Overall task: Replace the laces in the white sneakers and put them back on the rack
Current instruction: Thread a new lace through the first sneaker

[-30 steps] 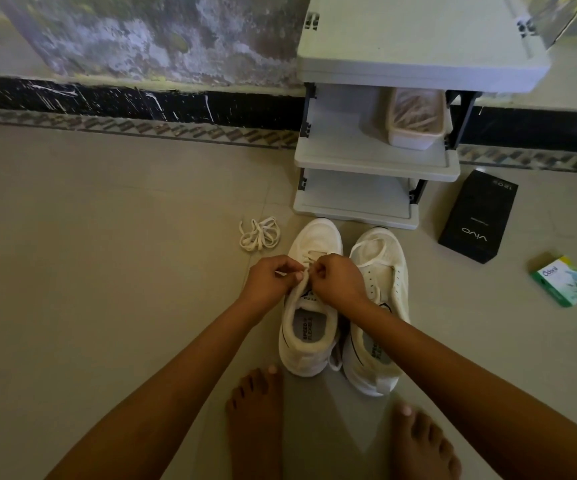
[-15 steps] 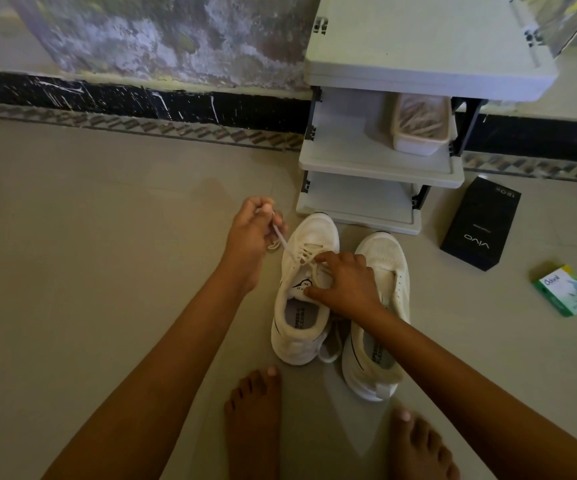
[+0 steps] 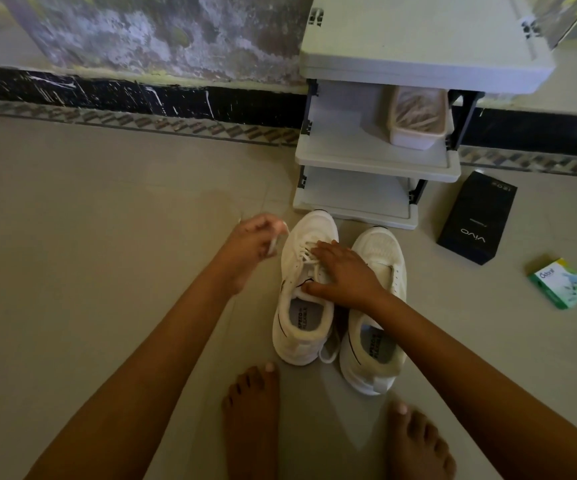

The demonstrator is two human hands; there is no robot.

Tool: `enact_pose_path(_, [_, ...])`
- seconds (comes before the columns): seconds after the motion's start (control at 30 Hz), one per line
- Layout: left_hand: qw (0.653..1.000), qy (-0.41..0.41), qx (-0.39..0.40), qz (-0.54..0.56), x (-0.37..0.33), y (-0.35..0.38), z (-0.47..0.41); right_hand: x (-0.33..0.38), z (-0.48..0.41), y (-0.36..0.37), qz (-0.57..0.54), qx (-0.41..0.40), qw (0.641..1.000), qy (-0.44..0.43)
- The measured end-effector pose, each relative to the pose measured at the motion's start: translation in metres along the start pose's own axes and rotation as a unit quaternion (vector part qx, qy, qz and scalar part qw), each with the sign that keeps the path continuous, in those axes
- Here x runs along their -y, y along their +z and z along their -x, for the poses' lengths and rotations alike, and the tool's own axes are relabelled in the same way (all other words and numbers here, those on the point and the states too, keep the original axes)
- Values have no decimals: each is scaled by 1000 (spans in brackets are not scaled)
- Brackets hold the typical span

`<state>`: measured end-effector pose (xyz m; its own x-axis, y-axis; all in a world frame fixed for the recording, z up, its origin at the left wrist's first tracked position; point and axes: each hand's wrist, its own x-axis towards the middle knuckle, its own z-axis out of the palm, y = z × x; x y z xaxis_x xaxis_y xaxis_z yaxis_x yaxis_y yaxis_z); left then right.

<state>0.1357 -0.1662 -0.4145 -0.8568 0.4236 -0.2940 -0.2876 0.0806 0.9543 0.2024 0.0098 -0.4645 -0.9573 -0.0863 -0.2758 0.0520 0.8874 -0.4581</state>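
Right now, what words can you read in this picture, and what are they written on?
"vivo": on the black box on the floor.
"Odonil", as best I can read: on the green box.
"SPEED" and "FLEXIBLE": on the insole of the sneaker being laced and on the other sneaker's insole.
Small print at the black box's far end: too small to read.

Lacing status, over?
Left hand pinches lace. Right hand presses sneaker. Tub on rack, middle shelf.
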Motion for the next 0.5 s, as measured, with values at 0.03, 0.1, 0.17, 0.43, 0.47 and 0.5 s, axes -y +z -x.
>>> enact_pose_path(0.03, [994, 18, 3, 106, -8, -6, 0, -1, 2, 0, -6, 0, 1000, 1])
enact_pose_path(0.1, [982, 15, -30, 185, -16, -15, -2, -1, 4, 0, -16, 3, 1000, 0])
enact_pose_path(0.17, [995, -22, -98, 12, -12, -14, -2, 0, 5, 0, -25, 11, 1000, 0])
enact_pose_path(0.43, [877, 27, 25, -480, 34, 16, 2, -3, 12, 4, -4, -4, 1000, -7])
enact_pose_path(0.47, [885, 36, 23, -463, 36, 18, 2, -3, 12, 5, -3, -4, 1000, -6])
enact_pose_path(0.5, [902, 46, 18, -428, 34, 19, 0, -3, 12, 5, -4, -4, 1000, -5])
